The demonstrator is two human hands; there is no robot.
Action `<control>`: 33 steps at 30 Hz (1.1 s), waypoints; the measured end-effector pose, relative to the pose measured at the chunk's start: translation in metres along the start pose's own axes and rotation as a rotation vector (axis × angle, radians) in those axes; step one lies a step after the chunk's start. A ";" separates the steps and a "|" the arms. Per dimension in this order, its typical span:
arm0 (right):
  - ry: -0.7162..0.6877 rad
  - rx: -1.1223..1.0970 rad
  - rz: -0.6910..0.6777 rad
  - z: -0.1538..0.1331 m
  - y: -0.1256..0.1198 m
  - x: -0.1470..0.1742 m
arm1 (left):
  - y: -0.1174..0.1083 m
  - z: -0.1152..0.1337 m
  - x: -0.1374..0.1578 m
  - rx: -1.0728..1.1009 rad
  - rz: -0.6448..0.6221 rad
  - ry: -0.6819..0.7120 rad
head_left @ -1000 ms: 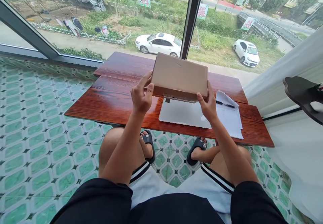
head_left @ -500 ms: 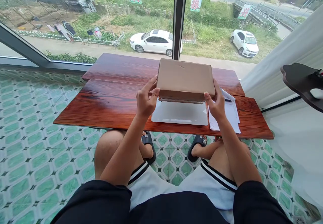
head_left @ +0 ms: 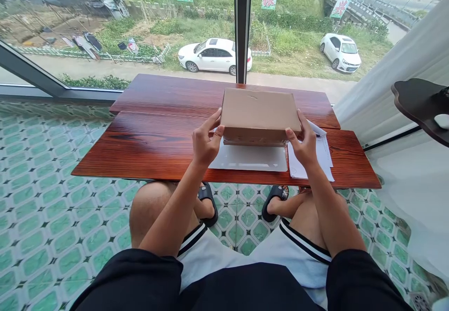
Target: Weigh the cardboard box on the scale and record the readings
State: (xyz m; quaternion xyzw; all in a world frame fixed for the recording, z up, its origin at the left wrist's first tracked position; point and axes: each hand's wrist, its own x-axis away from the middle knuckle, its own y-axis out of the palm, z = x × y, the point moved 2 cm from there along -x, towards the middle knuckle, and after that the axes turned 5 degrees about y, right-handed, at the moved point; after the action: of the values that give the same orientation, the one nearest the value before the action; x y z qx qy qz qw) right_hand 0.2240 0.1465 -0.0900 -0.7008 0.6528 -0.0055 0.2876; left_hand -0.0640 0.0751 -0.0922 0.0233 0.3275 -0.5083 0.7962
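A closed brown cardboard box (head_left: 260, 107) is held between my two hands over the table. My left hand (head_left: 207, 140) grips its left end, thumb on the near left corner. My right hand (head_left: 302, 142) holds the right end the same way. Beneath the box lies a flat, pale, shiny sheet-like object (head_left: 249, 158), partly covered by it; its kind I cannot tell. Several white papers (head_left: 310, 161) lie to the right, partly behind my right hand and forearm. Whether the box's underside touches the pale object is hard to see.
The reddish-brown wooden table (head_left: 147, 147) runs across in front of my knees, with a second board (head_left: 168, 89) behind it. Beyond stands a window with a dark frame post (head_left: 242, 30). A white curtain (head_left: 400, 180) and a dark wavy-edged shelf (head_left: 421, 105) are at the right.
The box now appears slightly lower and nearer the table, with both hands still on it. The whole view has shifted a little as my head moved.
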 end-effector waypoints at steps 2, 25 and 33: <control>0.011 0.010 -0.001 0.002 0.000 0.001 | 0.000 -0.001 0.001 -0.006 0.002 -0.006; 0.000 0.010 0.022 0.003 0.004 0.004 | 0.000 -0.004 0.004 -0.031 0.003 0.004; -0.006 0.010 0.014 0.003 0.004 0.004 | 0.002 -0.005 0.005 -0.034 -0.020 0.001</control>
State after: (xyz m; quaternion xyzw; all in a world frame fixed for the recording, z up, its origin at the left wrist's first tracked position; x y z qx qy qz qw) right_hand 0.2222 0.1438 -0.0953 -0.6947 0.6569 -0.0048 0.2929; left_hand -0.0638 0.0736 -0.0997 0.0067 0.3365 -0.5106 0.7912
